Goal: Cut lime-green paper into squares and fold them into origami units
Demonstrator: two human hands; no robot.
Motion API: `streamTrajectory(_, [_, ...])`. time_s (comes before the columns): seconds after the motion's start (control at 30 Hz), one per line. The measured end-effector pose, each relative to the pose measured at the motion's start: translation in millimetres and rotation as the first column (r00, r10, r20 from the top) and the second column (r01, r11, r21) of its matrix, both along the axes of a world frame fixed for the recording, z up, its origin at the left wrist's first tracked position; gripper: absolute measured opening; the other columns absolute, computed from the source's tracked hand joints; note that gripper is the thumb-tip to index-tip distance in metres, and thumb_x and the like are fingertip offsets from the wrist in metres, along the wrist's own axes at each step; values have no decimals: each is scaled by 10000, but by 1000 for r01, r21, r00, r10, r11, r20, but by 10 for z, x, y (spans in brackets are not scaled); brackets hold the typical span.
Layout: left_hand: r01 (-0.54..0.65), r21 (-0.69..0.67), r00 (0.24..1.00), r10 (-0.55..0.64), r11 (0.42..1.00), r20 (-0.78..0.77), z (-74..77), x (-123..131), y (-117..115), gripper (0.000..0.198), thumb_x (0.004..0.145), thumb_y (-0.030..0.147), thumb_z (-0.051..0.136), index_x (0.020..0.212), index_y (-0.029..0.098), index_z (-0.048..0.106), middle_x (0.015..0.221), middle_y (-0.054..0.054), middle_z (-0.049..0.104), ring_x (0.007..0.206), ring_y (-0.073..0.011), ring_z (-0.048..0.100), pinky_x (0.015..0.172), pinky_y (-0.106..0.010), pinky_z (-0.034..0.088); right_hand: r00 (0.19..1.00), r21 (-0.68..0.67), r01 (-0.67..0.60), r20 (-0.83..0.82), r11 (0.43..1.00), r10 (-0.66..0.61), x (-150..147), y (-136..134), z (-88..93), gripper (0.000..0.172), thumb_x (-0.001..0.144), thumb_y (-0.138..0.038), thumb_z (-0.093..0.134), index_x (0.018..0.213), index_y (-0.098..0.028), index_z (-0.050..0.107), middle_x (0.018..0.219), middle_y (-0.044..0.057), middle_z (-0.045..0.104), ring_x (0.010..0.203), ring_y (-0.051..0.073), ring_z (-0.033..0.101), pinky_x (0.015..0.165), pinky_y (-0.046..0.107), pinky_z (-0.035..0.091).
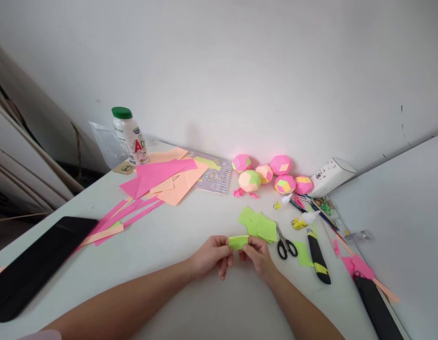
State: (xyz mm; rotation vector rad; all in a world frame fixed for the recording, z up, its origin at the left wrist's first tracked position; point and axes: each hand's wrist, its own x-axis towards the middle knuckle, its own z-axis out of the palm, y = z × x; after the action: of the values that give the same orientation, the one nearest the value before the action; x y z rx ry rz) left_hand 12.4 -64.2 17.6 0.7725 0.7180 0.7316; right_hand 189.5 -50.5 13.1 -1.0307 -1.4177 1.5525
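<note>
A small folded piece of green paper (238, 242) is pinched between both hands over the white table (169, 245). My left hand (211, 257) grips its left end with closed fingers. Its right end sits between the closed fingers of my right hand (258, 259). Just behind the hands lies a loose pile of green paper squares (258, 224). Black-handled scissors (285, 244) lie right of my right hand.
Several pink, green and orange paper balls (266, 174) stand by the wall. Pink and orange sheets and strips (162, 182) lie at left near a green-capped bottle (129, 137). A dark tablet (35, 264) sits far left. Glue bottle (304, 220), utility knife (318, 257) and pens lie at right.
</note>
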Motion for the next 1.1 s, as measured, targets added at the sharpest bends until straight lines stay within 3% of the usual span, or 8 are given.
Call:
streamTrajectory(0.23, [-37,-29,999,38,999,40,-20,0,-6,182,718,282,589,675,173,450,511,35,593,278,-65,433,344,-226,435,993,-87,69,-86,994,-76,39,34,-103,188,731,-302,609,598,-187,542,509,-19,556,470,122,478,487,260,380])
streamTrajectory(0.37, [-119,-39,982,124,992,143,-18,11,-18,270,732,313,642,716,184,405,660,7,639,384,-84,528,414,-249,482,981,-143,148,-106,979,-163,34,50,-117,226,722,-311,620,584,-196,483,510,-21,556,452,115,472,447,243,356])
streamTrajectory(0.5, [-183,-46,971,188,982,150,-12,37,-22,388,694,326,726,769,201,365,733,9,635,503,-99,572,440,-240,491,994,-77,98,-48,992,-102,12,28,-78,223,745,-306,616,604,-194,484,509,-32,541,454,108,455,474,250,373])
streamTrajectory(0.8, [-230,-47,963,234,972,131,-48,48,-19,465,684,321,735,715,221,281,641,38,618,400,-70,490,368,-200,423,995,9,76,-58,997,-75,14,-9,-58,228,767,-258,562,572,-195,463,556,-26,506,485,117,473,488,260,386])
streamTrajectory(0.97, [-238,-76,957,248,968,153,-52,49,-7,450,672,316,737,724,218,301,637,42,620,388,-68,479,362,-195,418,978,9,114,-178,993,-110,14,6,-82,198,776,-255,549,609,-193,465,675,-8,514,495,111,492,444,244,372])
streamTrajectory(1.1, [-217,-92,961,230,972,155,-51,41,7,393,669,320,736,799,206,383,633,41,605,393,-73,484,370,-201,426,970,4,152,-193,988,-148,13,19,-99,105,752,-246,590,789,-220,496,895,14,550,532,108,527,455,246,410])
